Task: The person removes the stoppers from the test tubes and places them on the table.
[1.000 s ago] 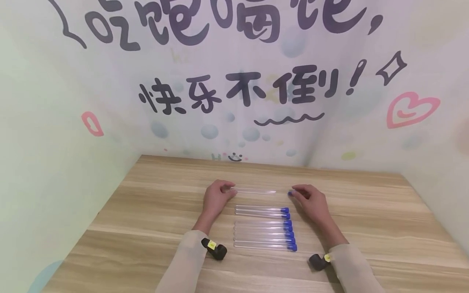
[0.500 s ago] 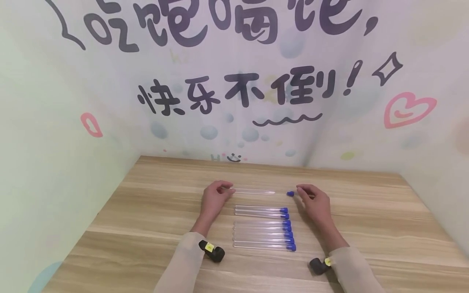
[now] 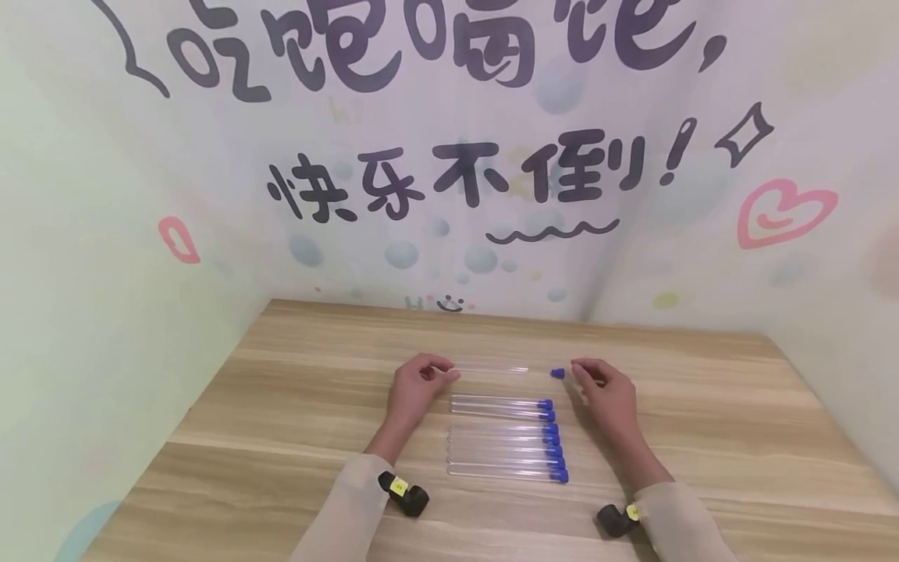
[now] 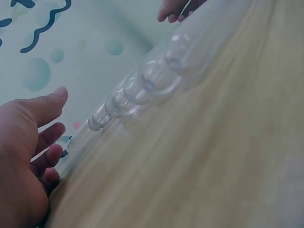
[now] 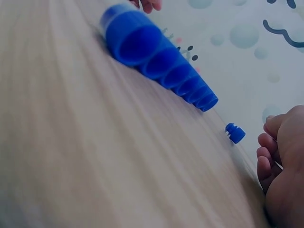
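A clear uncapped test tube (image 3: 492,369) lies across the table at the back of the row. My left hand (image 3: 419,388) is at its left end, thumb and fingers apart; in the left wrist view the fingers (image 4: 50,135) look loosely bent with nothing gripped. To the right of the tube's mouth, a small gap away, a ribbed blue stopper (image 3: 558,373) lies on the wood. My right hand (image 3: 607,394) is just right of the stopper, not touching it, fingers relaxed. Nearer me lie several tubes (image 3: 495,450) with blue stoppers (image 5: 137,42) fitted, side by side.
The wooden table (image 3: 281,437) meets a printed cloth backdrop (image 3: 449,257) along its far edge. Dark wrist cameras (image 3: 407,497) sit on both sleeves. Between the back pair of capped tubes (image 3: 495,408) and the nearer group is a narrow strip of table.
My right hand has let go of the blue stopper and drawn slightly right, leaving it on the table. My left hand has loosened at the uncapped tube's end, and its thumb and fingers are parted.
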Available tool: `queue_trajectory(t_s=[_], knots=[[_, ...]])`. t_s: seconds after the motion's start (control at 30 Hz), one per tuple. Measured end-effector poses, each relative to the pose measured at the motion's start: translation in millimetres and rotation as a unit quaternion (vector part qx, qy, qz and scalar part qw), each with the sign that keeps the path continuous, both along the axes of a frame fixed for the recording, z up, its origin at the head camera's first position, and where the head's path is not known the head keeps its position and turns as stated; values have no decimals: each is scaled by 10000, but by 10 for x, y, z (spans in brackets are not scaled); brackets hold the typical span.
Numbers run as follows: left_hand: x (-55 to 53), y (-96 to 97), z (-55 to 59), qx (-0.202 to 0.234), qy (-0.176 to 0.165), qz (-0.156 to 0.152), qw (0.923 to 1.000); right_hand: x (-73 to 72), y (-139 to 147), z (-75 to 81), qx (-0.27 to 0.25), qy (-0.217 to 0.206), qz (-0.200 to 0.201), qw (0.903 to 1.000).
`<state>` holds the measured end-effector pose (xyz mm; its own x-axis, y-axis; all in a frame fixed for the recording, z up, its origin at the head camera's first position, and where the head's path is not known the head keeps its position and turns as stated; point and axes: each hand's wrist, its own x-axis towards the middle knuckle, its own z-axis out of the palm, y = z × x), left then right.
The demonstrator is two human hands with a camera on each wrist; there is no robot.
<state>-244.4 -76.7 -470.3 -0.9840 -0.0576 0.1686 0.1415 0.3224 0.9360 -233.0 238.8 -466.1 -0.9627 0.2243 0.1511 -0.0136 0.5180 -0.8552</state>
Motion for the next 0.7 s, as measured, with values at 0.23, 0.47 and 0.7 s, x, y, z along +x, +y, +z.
queue_trajectory(t_s=[0.23,0.47,0.7], knots=[[72,-12,-6,2,38,-256,9997,13,-39,2,86,65,108,9999],[102,-30,-5,-68,65,-476,9988,64,-58,15,92,5,363,9993],[136,-45,-4,-169,26,-727,9972,132,-49,-1,369,7,700,9969]])
